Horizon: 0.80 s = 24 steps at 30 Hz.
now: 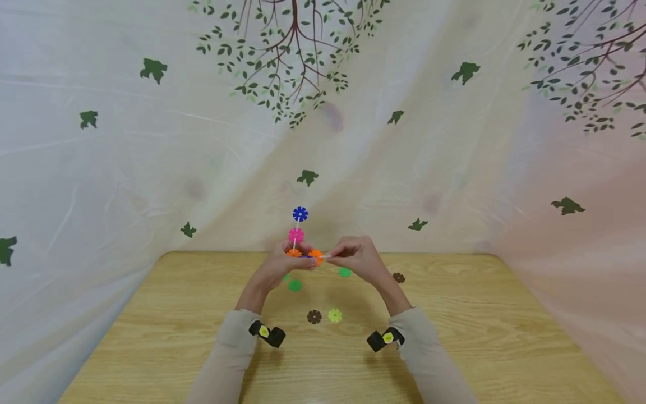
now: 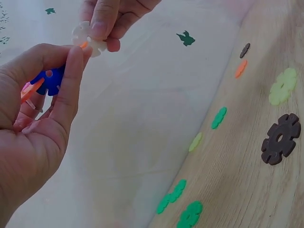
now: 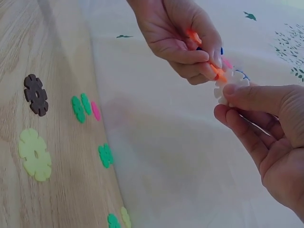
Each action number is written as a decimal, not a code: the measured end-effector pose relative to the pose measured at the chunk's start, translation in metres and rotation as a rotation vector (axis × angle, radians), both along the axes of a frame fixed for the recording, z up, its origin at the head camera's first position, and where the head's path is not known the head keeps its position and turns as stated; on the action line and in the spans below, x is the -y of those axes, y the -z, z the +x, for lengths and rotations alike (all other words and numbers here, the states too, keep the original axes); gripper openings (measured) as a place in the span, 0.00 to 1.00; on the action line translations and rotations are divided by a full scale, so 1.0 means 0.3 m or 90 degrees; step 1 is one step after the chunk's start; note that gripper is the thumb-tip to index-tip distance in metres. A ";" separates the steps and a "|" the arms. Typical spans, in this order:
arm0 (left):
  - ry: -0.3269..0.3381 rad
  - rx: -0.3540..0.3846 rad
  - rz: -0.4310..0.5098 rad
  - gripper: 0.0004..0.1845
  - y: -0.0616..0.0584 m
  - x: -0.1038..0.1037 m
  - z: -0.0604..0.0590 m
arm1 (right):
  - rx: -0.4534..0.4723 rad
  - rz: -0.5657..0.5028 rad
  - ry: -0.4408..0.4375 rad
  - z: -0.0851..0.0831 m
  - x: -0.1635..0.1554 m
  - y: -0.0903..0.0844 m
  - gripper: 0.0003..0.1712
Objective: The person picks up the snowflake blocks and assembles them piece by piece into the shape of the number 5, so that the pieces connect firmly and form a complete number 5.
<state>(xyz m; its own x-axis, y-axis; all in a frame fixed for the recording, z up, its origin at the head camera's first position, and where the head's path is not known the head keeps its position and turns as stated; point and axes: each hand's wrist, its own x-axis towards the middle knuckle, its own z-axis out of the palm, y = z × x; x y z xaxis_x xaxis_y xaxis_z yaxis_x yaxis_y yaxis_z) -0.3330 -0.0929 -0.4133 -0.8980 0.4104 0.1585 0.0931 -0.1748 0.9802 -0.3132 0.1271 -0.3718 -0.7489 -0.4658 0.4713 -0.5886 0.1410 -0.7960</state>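
My left hand [image 1: 301, 260] grips a small assembly of snowflake discs, held above the wooden table [image 1: 166, 336]. A blue disc [image 1: 300, 214] and a pink disc [image 1: 296, 235] stand up from it, above orange discs [image 1: 316, 256]. My right hand [image 1: 340, 256] pinches a white disc [image 3: 225, 87] between thumb and fingers and holds its edge against the orange disc [image 3: 217, 71]. The left wrist view shows the left hand [image 2: 70, 71] curled round the blue disc [image 2: 49, 80], with the white disc [image 2: 86, 37] just above the thumb.
Loose discs lie on the table under the hands: green ones [image 1: 295, 285] [image 1: 345, 272], two brown ones [image 1: 314, 316] [image 1: 398, 278] and a yellow-green one [image 1: 335, 315]. A pale cloth [image 1: 151, 168] printed with leaves hangs behind and at both sides.
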 end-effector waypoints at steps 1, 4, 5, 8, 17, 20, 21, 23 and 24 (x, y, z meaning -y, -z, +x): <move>-0.002 0.000 -0.003 0.13 -0.001 0.000 0.001 | 0.005 0.004 0.003 -0.001 0.000 0.002 0.04; -0.014 0.004 -0.017 0.15 -0.003 -0.001 0.004 | 0.024 0.019 0.017 -0.001 -0.001 0.004 0.04; -0.016 0.006 -0.019 0.16 -0.004 -0.003 0.005 | 0.032 0.023 0.022 0.000 -0.002 0.003 0.04; -0.027 0.010 -0.029 0.16 -0.005 -0.007 0.006 | 0.047 0.037 0.035 0.001 -0.002 -0.001 0.05; -0.038 0.005 -0.041 0.17 -0.005 -0.005 0.002 | 0.041 0.067 0.040 -0.001 0.001 -0.011 0.06; -0.037 -0.001 -0.043 0.19 -0.003 -0.003 -0.001 | 0.034 0.072 0.043 -0.032 -0.002 0.023 0.05; -0.034 -0.001 -0.042 0.19 -0.009 -0.002 0.005 | 0.032 0.075 0.044 -0.042 -0.003 0.035 0.05; -0.032 -0.007 -0.039 0.22 -0.005 0.000 0.001 | 0.028 0.086 0.050 -0.060 -0.006 0.057 0.05; -0.032 -0.009 -0.038 0.23 -0.003 0.000 -0.001 | 0.026 0.093 0.052 -0.064 -0.008 0.064 0.05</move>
